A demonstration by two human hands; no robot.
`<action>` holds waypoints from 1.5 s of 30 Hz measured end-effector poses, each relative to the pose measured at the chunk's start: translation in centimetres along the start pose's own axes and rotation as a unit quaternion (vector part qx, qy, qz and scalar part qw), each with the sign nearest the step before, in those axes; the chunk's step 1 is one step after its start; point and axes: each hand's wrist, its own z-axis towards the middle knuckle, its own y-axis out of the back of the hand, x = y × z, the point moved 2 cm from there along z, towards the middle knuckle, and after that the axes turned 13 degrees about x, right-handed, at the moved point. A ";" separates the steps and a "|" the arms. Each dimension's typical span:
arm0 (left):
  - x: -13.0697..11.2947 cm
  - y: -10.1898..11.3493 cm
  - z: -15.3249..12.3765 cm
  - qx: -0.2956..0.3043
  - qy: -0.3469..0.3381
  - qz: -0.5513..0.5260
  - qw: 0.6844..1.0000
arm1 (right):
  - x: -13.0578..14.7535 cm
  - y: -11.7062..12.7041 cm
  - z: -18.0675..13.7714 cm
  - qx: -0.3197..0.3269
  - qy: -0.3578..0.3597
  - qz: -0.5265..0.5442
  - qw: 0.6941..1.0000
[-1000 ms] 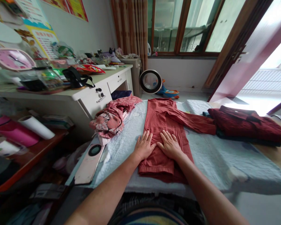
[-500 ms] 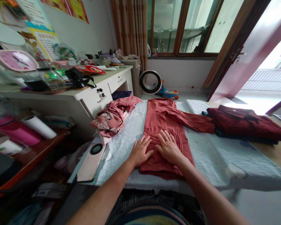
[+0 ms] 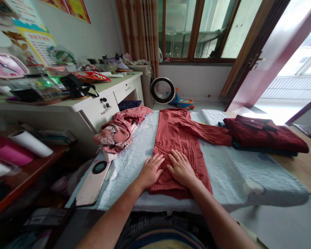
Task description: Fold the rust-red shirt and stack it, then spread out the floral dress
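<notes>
Resting palm-down on a rust-red shirt [image 3: 175, 140], the left hand [image 3: 150, 173] and right hand [image 3: 181, 168] were both flat and unclenched, not gripping any fabric. From where the person was, the shirt lay at 12 o'clock on a pale blue cover [image 3: 230, 169], left hand right at its left edge. One sleeve [image 3: 212, 133] ran out to about 1 o'clock, cuff right by a stack of folded clothes [image 3: 264, 133]. Some floral fabric [image 3: 116, 133] sat bunched up at 11, and a long pale panel [image 3: 90, 190] with a black oval was around 10.
</notes>
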 end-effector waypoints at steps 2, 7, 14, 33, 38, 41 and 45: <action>0.0 0.0 -0.2 0.010 -0.001 -0.004 1.000 | 0.0 0.0 0.0 0.002 -0.002 0.000 1.000; -0.5 -0.2 -0.7 0.003 -0.002 0.011 1.000 | -0.1 -0.4 0.1 0.008 -0.037 -0.003 0.999; -0.7 -0.2 -1.1 -0.078 -0.032 -0.007 0.996 | -0.3 -0.7 0.0 -0.010 -0.077 -0.016 0.997; -0.9 -0.7 -2.4 0.006 0.003 0.018 1.000 | 1.3 -0.2 -1.8 0.035 0.004 -0.001 0.999; -0.9 -0.6 -2.5 -0.002 0.009 0.027 1.000 | 0.4 -0.1 -2.8 0.043 -0.011 -0.018 0.999; -0.9 -0.6 -2.6 -0.004 0.013 0.029 0.999 | 0.0 -0.2 -3.5 0.043 -0.027 -0.024 0.998; -0.8 -0.7 -2.8 -0.026 0.003 0.026 0.999 | -0.5 -0.3 -4.1 0.042 -0.037 -0.022 0.998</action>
